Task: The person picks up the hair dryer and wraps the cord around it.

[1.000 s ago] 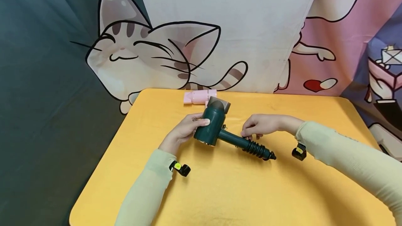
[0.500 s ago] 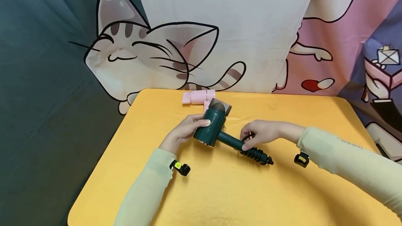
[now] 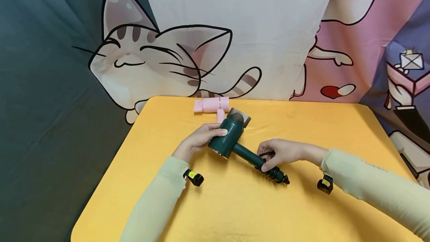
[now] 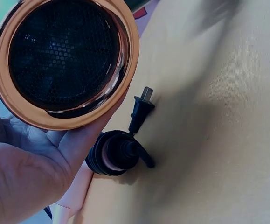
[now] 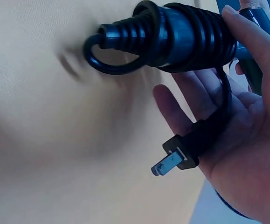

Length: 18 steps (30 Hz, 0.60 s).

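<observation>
A dark green hair dryer (image 3: 229, 133) with a grey nozzle (image 3: 246, 117) is held tilted over the yellow table. My left hand (image 3: 198, 139) grips its barrel, thumb on top. The left wrist view faces the copper-ringed rear grille (image 4: 62, 56). Black power cord (image 5: 209, 37) is wound in coils around the lower handle. My right hand (image 3: 281, 153) holds the handle at these coils, thumb on the near side and fingers behind. A two-pin plug (image 5: 186, 151) hangs loose by the right palm in the right wrist view.
A pink hair dryer (image 3: 211, 104) lies near the table's back edge, just behind the green one. The yellow table (image 3: 268, 212) ends at a cartoon-printed cloth backdrop (image 3: 268, 21). A camera is strapped to each wrist.
My right hand has come down and closed its thumb and fingers on the coiled cord. The handle end has dropped slightly toward me. The left hand keeps its grip.
</observation>
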Each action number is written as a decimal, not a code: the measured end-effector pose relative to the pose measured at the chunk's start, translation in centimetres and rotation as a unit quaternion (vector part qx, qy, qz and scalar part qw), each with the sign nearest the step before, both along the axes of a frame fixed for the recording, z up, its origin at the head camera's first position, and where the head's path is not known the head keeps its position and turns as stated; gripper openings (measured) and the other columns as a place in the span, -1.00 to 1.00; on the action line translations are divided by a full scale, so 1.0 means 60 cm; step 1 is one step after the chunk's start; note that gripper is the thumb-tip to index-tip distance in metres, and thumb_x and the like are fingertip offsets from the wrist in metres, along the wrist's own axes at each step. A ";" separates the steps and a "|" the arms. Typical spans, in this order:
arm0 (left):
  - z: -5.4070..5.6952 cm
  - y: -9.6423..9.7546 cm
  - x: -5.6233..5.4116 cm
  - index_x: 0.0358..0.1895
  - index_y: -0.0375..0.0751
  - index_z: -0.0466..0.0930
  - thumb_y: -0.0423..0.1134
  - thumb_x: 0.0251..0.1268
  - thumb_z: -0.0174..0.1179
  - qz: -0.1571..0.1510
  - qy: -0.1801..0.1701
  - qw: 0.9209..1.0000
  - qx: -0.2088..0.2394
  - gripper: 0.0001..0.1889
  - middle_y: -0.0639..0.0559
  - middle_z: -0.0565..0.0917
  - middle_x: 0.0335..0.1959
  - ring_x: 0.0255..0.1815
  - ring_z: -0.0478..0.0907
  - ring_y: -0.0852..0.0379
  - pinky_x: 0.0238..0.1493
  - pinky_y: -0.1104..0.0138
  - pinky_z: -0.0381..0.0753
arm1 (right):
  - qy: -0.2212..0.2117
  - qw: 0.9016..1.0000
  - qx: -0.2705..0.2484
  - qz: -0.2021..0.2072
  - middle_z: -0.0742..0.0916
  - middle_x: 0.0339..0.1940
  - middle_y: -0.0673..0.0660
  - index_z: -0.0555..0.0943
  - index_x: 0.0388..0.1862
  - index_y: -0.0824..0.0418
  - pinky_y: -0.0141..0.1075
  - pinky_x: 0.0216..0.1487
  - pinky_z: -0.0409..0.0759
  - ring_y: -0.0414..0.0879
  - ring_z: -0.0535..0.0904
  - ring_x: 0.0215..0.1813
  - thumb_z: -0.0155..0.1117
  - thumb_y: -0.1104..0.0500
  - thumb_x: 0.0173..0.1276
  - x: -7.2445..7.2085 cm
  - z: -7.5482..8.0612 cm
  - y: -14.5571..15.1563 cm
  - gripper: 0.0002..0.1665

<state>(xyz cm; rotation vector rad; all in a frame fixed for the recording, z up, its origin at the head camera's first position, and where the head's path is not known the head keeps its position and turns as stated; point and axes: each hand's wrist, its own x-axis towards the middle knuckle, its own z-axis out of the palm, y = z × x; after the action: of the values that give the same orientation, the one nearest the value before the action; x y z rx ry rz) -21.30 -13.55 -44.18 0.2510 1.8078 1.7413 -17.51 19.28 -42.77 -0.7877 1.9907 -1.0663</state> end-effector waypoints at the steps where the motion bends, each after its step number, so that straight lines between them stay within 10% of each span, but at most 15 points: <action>1: 0.001 0.001 -0.002 0.52 -0.41 0.43 -0.19 0.51 0.18 -0.003 -0.003 1.000 -0.004 -0.39 -0.30 0.69 0.22 -0.02 0.69 0.03 0.09 0.22 0.75 | -0.005 1.000 -0.010 -0.003 0.78 -0.18 0.09 0.61 0.06 0.34 -0.39 -0.12 0.61 -0.13 0.61 -0.19 0.58 0.18 0.36 0.002 -0.005 0.001 -0.57; 10: 0.015 0.019 -0.023 0.57 -0.32 0.39 0.00 0.53 0.21 -0.023 -0.024 0.999 -0.042 -0.31 -0.25 0.65 0.26 0.06 0.66 0.03 0.12 0.25 0.72 | -0.035 0.996 -0.063 -0.045 0.80 -0.15 0.10 0.60 0.12 0.40 -0.41 -0.15 0.58 -0.21 0.58 -0.22 0.51 0.20 0.43 0.024 -0.041 0.019 -0.58; 18: 0.028 0.034 -0.033 0.59 -0.12 0.41 0.25 0.65 0.01 0.026 -0.027 0.999 -0.017 -0.31 -0.28 0.52 0.47 0.28 0.63 -0.14 0.18 -0.02 0.74 | -0.064 0.988 -0.099 -0.097 0.81 -0.11 0.09 0.56 0.14 0.43 -0.36 -0.03 0.62 -0.21 0.65 -0.13 0.41 0.19 0.52 0.032 -0.059 0.037 -0.60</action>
<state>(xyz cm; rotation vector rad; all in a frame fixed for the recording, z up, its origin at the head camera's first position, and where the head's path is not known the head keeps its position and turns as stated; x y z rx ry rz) -23.27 -11.54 -42.52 0.1429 1.8180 1.7344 -15.57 21.51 -46.30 -0.6173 1.9007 -1.4105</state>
